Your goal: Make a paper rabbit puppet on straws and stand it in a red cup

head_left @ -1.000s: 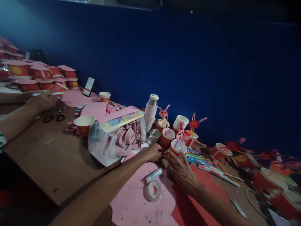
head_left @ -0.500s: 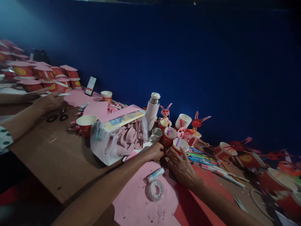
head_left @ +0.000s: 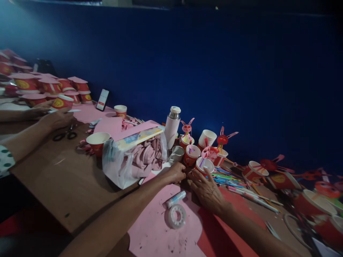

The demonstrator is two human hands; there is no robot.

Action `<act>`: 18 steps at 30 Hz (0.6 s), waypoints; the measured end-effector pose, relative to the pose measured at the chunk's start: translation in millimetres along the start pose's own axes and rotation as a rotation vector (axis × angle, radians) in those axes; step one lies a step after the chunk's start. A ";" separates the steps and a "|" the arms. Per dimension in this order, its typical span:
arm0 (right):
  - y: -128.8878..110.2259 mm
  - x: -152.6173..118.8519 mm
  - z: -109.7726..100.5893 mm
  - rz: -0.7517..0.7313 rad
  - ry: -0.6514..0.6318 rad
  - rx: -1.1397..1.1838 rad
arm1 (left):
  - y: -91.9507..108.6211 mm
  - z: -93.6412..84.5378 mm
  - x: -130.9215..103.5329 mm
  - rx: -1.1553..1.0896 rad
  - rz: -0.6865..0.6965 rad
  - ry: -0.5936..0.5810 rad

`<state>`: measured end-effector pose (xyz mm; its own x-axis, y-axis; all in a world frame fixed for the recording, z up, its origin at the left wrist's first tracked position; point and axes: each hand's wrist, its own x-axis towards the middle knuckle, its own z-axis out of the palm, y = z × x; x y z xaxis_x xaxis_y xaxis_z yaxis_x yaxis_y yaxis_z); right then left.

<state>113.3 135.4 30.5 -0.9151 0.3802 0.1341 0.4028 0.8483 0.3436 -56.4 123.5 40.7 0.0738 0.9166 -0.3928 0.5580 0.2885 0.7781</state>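
My left hand (head_left: 176,173) has its fingers curled together at the edge of the pink paper sheet (head_left: 158,217). Facing it, my right hand (head_left: 205,190) has bent fingers whose tips come close to the left ones. Whatever is pinched between them is too small and dark to make out. Just beyond the fingers stand red paper cups, among them a cup (head_left: 205,166) with a pink rabbit face (head_left: 205,152) on it. Nearer to me, a glue stick (head_left: 176,199) and a roll of clear tape (head_left: 177,216) lie on the pink sheet.
A plastic bag (head_left: 115,167) of pink scraps and a thermos (head_left: 172,128) stand left of the cups. Pens (head_left: 227,180) lie to the right. At left, a co-worker's hands (head_left: 57,119) hold a red cup (head_left: 62,102) near black scissors (head_left: 65,135) and a propped phone (head_left: 102,100).
My hands keep nearly the same pose and place. At left, the co-worker's red cup has tilted more upright between the hands. The view has shifted slightly.
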 end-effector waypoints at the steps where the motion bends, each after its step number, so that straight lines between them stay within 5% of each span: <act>1: -0.2 1.1 -0.6 0.002 -0.003 -0.004 | 0.4 -0.3 -0.9 0.003 0.003 0.000; 18: 1.9 4.3 0.9 0.031 0.033 0.010 | 5.5 -3.5 -2.4 -0.046 -0.017 0.011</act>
<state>110.2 139.0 30.9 -0.9022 0.3943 0.1747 0.4310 0.8402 0.3292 -56.4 123.9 47.5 0.0555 0.9144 -0.4010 0.5202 0.3164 0.7933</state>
